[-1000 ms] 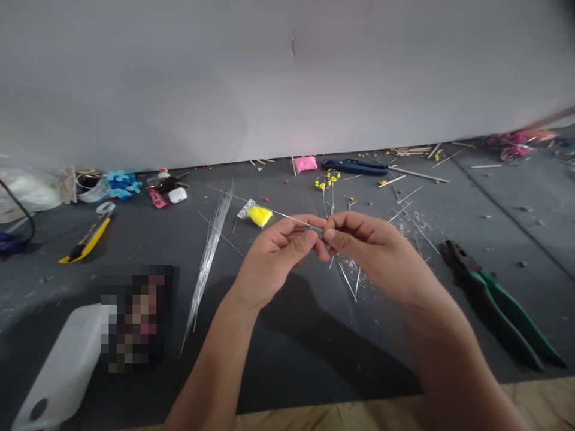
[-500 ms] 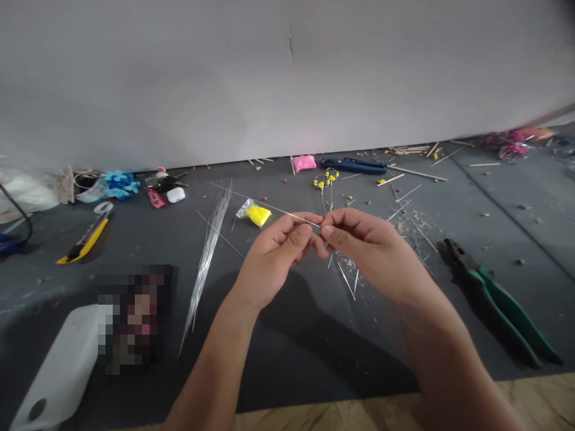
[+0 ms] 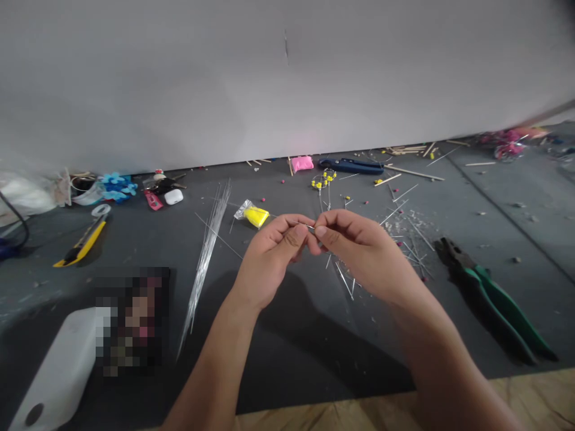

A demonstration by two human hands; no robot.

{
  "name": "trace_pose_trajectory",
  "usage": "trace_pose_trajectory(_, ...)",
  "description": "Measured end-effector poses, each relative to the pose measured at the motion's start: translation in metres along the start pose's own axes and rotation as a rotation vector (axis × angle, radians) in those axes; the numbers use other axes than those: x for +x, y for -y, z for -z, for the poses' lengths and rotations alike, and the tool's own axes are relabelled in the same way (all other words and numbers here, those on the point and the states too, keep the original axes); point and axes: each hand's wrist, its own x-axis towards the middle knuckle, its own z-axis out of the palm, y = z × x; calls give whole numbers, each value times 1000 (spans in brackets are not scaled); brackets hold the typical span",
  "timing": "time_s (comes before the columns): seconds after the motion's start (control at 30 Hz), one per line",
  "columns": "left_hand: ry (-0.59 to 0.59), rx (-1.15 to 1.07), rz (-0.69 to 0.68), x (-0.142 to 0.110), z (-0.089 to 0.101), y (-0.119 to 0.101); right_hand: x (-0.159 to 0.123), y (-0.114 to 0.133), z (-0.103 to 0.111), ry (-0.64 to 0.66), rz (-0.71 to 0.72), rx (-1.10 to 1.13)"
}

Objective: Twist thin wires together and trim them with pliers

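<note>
Both hands meet above the dark mat [image 3: 291, 341] and pinch one thin silver wire [image 3: 309, 225]. My left hand [image 3: 272, 257] grips it between thumb and forefinger. My right hand [image 3: 359, 248] pinches the same wire just to the right, fingertips almost touching the left ones. The wire's far end runs up and left past a yellow clay packet [image 3: 255, 214]. A bundle of long silver wires [image 3: 206, 254] lies on the mat left of my left hand. Short wire offcuts [image 3: 348, 281] lie under my right hand.
Green-handled pliers [image 3: 492, 299] lie at the right. A blue tool [image 3: 353, 165], a pink clay packet [image 3: 302, 163] and small yellow-beaded wire stems [image 3: 324, 179] are near the white wall. A yellow utility knife [image 3: 83, 242], white earbud case [image 3: 173, 196] and white container [image 3: 58, 371] are left.
Both hands have stayed pinched together on the wire and drifted slightly left in the picture. Less of the wire now shows beyond my left hand.
</note>
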Motion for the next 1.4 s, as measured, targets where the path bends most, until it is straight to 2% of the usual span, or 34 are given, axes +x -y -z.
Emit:
trace_pose_trajectory(0.5, -30, 21, -5, 2, 1, 3, 1, 1, 0, -7, 2, -94)
trace_pose_trajectory(0.77, -35, 6, -20, 2, 0, 4, 2, 0, 0, 3, 1, -46)
trace_pose_trajectory(1.1, -155, 145, -128, 2, 0, 12, 1, -2, -1, -65, 10, -51)
trace_pose_trajectory(1.4, -179, 213, -185, 3, 0, 12, -1, 0, -1, -66, 6, -63)
